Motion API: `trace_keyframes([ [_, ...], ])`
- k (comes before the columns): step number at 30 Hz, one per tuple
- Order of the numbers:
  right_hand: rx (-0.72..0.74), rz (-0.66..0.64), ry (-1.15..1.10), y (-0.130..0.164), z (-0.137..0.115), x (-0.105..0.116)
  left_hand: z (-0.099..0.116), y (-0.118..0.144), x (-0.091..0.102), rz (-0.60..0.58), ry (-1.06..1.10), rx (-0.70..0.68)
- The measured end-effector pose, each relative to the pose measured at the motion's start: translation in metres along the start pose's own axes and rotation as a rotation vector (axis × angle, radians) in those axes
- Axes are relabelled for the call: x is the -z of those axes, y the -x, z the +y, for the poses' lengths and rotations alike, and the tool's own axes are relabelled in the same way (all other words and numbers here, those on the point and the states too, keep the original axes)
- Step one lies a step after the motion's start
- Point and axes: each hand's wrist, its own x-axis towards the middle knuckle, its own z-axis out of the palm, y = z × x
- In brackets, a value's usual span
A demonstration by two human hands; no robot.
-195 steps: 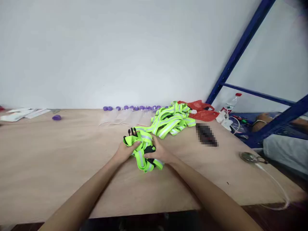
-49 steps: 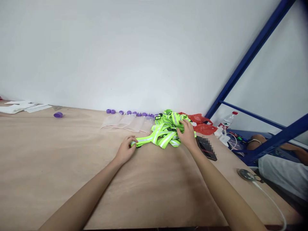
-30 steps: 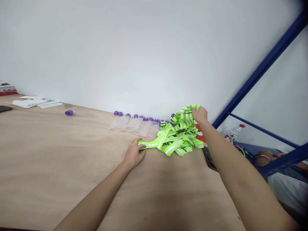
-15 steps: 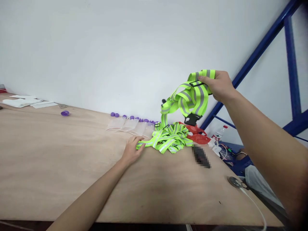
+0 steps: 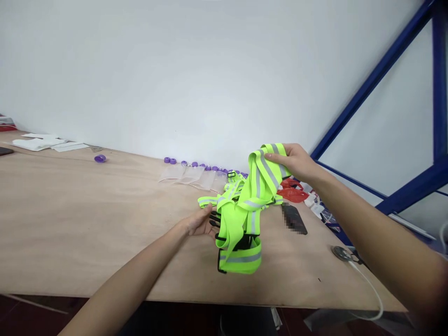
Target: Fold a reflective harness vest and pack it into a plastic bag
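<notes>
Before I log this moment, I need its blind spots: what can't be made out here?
Head view:
- Phone face: blurred out.
- Left hand fingertips: hidden behind the raised vest, so its grip is unclear.
- Vest pile: mostly covered by the raised vest.
- Red bag: partly hidden behind the right hand.

We are gripping a reflective strap vest (image 5: 250, 205) aloft with our right hand (image 5: 297, 161) while our left hand (image 5: 199, 223) is touching its lower straps above the table (image 5: 87, 224).

Matt plywood table (image 5: 87, 224), seemingly woven straps (image 5: 245, 219)
</notes>
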Motion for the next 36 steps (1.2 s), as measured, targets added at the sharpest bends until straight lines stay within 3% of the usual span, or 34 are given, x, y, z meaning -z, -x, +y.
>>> trace_keyframes([
  [7, 0.012, 0.100, -0.106, 0.012, 0.061, -0.020, 0.014, 0.003, 0.001, -0.140, 0.037, 0.144],
  [11, 0.007, 0.163, -0.206, 0.019, 0.096, -0.044, 0.012, -0.002, 0.003, -0.189, -0.127, 0.145],
  [16, 0.047, 0.057, -0.168, 0.036, 0.121, -0.083, -0.001, -0.008, -0.008, -0.023, -0.395, 0.061],
  [21, 0.126, -0.034, 0.065, 0.055, 0.152, -0.111, -0.007, -0.010, -0.023, 0.149, -0.396, -0.070],
  [25, 0.069, -0.114, 0.246, 0.065, 0.184, -0.120, -0.001, -0.010, -0.026, 0.251, -0.329, -0.166],
  [29, 0.041, -0.176, 0.264, 0.074, 0.207, -0.128, 0.002, -0.008, -0.022, 0.351, -0.285, -0.240],
  [36, 0.045, -0.103, 0.099, 0.081, 0.213, -0.128, 0.006, -0.007, -0.005, 0.513, -0.182, -0.285],
])
